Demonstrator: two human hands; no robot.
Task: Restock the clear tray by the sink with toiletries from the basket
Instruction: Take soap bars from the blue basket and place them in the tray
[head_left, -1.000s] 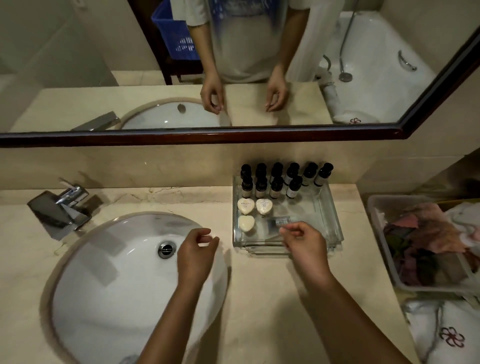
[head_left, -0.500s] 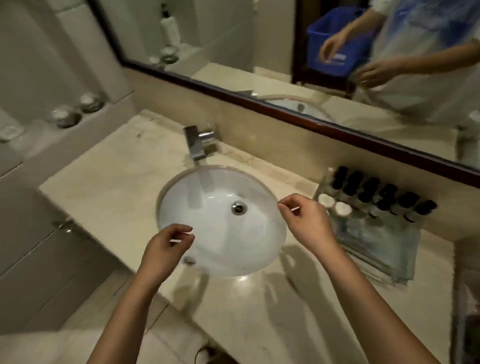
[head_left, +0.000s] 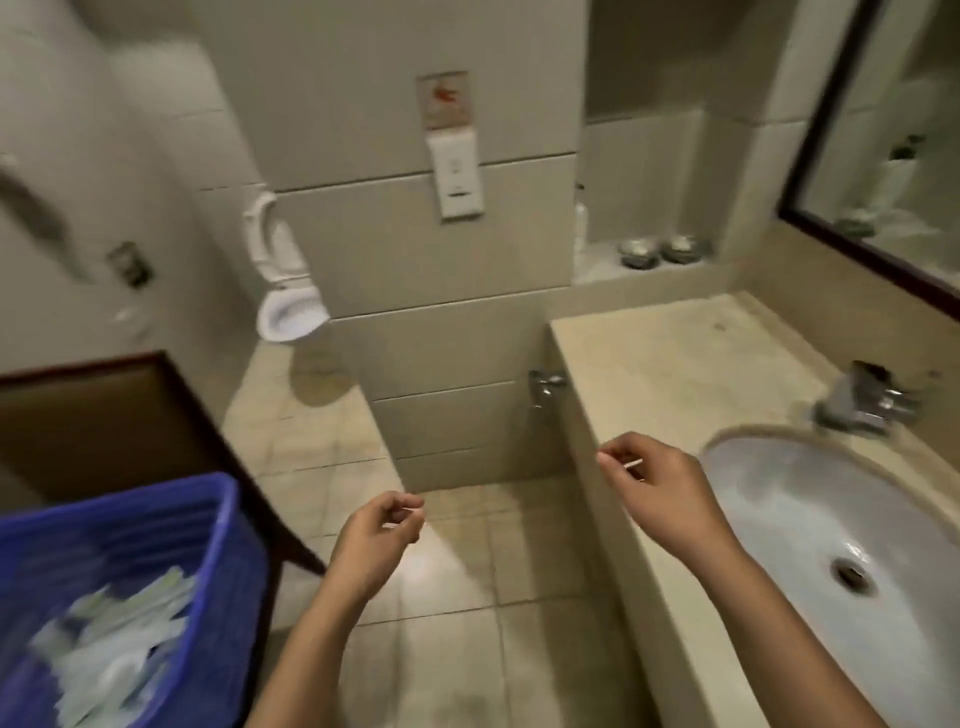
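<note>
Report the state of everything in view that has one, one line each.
Blue basket: open-topped, holding pale packets.
Toilet: lid raised.
Faucet: no water running.
Sink: basin holds no water.
Left hand: fingers curled; whether the grip holds anything is too small to tell.
Right hand: fingers curled, thumb near forefinger; contents too small to tell.

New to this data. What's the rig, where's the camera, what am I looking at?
No robot: a person's two bare hands, filmed by one wide-angle camera on their head, looking forward and down. The left hand hangs over the floor near a blue basket of pale packets. The right hand is at the counter edge, beside the sink and faucet; it pinches a thin white sliver, too small to identify. The left fingers are curled; whether they hold anything is unclear. The clear tray is out of view.
</note>
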